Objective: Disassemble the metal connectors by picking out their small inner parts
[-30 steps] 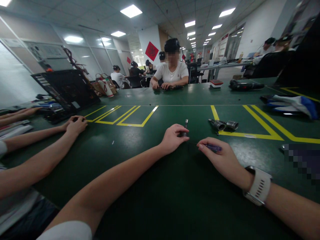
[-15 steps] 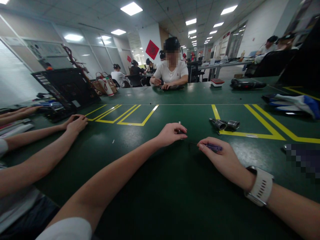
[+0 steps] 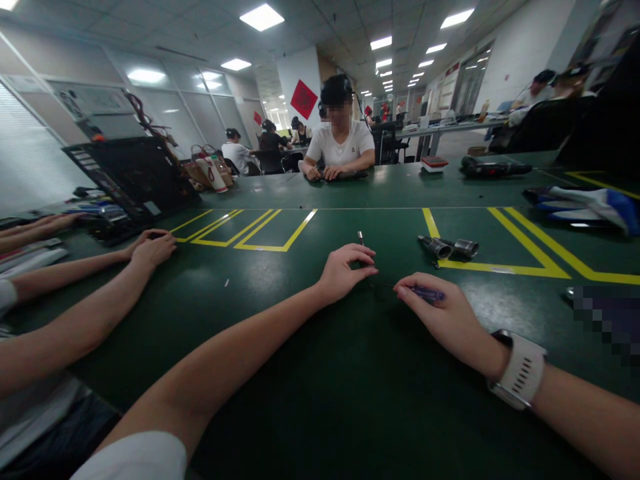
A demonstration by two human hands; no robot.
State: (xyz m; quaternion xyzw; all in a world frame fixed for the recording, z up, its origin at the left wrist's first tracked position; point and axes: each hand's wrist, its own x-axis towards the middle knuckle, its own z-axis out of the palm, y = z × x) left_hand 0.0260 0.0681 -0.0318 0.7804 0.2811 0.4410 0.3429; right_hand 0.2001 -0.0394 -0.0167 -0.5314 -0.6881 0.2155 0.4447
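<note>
My left hand [image 3: 346,268] is closed in a pinch above the green table [image 3: 280,300]. A slim part with a silvery tip [image 3: 360,236] sticks up past its fingers; the rest is hidden by them. My right hand [image 3: 440,307], with a pale watch strap on the wrist, grips a screwdriver [image 3: 425,293] by its purple see-through handle. Its thin dark shaft points left toward my left fingertips, and a small gap seems to lie between. Beyond my right hand are two dark metal cylindrical parts [image 3: 450,248], lying beside a yellow tape corner.
Yellow tape outlines [image 3: 530,270] mark the table. A blue-and-white bundle [image 3: 590,210] and a dark tool [image 3: 495,169] lie at the right. A co-worker's hands [image 3: 155,248] rest at the left near a black panel [image 3: 135,177]. Another person [image 3: 340,147] sits opposite.
My left hand has turned a little, and the slim part's silvery tip now stands higher above the fingers. The right hand with the screwdriver has barely moved. The person opposite has shifted their hands.
</note>
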